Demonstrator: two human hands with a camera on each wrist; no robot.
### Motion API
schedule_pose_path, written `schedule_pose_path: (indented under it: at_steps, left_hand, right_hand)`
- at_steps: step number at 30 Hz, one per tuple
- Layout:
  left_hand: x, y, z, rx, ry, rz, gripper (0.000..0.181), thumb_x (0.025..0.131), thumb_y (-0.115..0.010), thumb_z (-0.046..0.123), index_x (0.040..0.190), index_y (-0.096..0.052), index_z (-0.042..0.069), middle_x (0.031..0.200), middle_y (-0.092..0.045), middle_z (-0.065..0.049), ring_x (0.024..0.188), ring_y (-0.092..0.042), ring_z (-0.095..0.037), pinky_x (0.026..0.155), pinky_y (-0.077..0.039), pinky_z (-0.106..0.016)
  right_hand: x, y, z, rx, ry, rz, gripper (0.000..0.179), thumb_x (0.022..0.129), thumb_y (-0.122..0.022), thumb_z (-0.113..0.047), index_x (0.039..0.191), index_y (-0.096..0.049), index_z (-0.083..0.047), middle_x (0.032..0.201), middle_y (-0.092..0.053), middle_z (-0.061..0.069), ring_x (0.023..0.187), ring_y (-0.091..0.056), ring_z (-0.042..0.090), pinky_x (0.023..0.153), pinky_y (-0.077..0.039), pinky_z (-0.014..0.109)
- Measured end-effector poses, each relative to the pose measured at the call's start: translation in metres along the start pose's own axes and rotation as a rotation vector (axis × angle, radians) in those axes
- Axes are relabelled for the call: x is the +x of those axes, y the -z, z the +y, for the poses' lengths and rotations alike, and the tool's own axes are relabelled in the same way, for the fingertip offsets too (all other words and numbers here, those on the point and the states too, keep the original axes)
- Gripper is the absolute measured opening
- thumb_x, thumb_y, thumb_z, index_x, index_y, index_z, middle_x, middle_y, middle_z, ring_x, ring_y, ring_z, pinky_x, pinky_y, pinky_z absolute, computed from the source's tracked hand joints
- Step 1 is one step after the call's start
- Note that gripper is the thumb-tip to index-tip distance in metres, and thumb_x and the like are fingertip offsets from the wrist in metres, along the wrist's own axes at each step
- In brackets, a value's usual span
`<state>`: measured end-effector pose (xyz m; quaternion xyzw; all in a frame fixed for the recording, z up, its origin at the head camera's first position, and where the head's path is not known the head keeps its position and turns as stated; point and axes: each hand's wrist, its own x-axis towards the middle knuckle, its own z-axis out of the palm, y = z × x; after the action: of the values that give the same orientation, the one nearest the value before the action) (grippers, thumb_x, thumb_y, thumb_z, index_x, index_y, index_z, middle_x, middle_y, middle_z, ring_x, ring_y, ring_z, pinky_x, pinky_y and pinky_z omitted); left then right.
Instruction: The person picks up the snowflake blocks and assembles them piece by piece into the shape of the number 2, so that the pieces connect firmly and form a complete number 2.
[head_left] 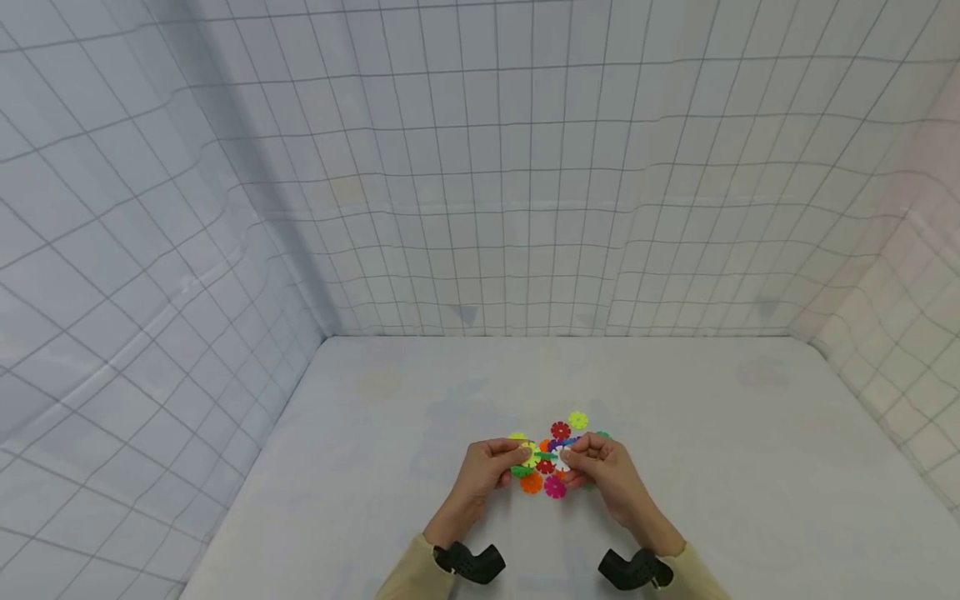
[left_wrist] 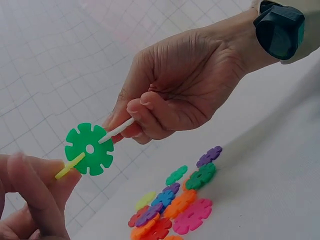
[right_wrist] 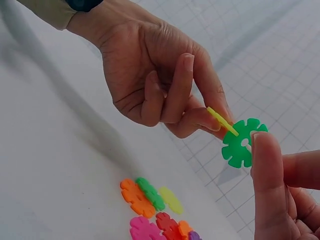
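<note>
My left hand [head_left: 480, 475] pinches a yellow notched plastic disc [left_wrist: 71, 165] between thumb and fingers. Opposite it, my right hand [head_left: 611, 475] grips a white notched disc [left_wrist: 116, 131] by thumb and fingertips, its far part hidden behind them. Between the hands is a green notched disc [left_wrist: 82, 140] with a round hole in its middle. The yellow and white discs stand edge-on in slots on opposite sides of the green one. All three are held up above the table, over a loose cluster of similar flower-shaped discs.
On the white table [head_left: 360, 483] under the hands lie several discs, among them a pink one [left_wrist: 193, 216], an orange one [head_left: 532, 482], a blue one [left_wrist: 163, 198] and a red one [head_left: 560, 430]. Grid-patterned white sheeting [head_left: 480, 167] encloses the back and sides.
</note>
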<state>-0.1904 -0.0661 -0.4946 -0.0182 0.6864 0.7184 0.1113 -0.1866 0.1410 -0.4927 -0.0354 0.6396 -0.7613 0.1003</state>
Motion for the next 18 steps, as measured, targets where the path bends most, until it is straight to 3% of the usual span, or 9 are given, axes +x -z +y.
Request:
schedule_pose_path:
  at_steps: [9,14,18]
  left_hand:
    - [0.004,0.007,0.001,0.117,0.028,-0.049,0.037,0.082,-0.074,0.037,0.087,-0.072,0.001,0.075,-0.067,-0.005,0.058,-0.060,-0.012,0.049,-0.031,-0.022]
    - [0.006,0.010,0.000,0.130,0.015,-0.058,0.033,0.084,-0.072,0.035,0.086,-0.070,0.002,0.076,-0.065,-0.006,0.061,-0.057,-0.015,0.049,-0.031,-0.023]
    - [0.006,0.014,0.000,0.115,0.004,-0.056,0.029,0.088,-0.069,0.030,0.089,-0.069,0.000,0.080,-0.065,-0.012,0.063,-0.053,-0.017,0.051,-0.032,-0.024]
  right_hand:
    - [0.003,0.003,-0.006,0.002,-0.056,0.024,0.016,0.088,-0.068,-0.015,0.086,-0.065,0.000,0.075,-0.067,0.009,0.059,-0.066,0.018,0.061,-0.056,0.031]
    - [0.003,0.008,-0.007,-0.034,-0.068,-0.014,0.031,0.092,-0.064,-0.018,0.105,-0.064,0.009,0.077,-0.068,0.014,0.065,-0.068,0.020,0.067,-0.056,0.033]
    - [0.004,0.016,-0.009,-0.136,-0.043,-0.052,0.043,0.094,-0.062,-0.024,0.118,-0.059,0.011,0.089,-0.068,0.018,0.073,-0.068,0.027,0.070,-0.056,0.036]
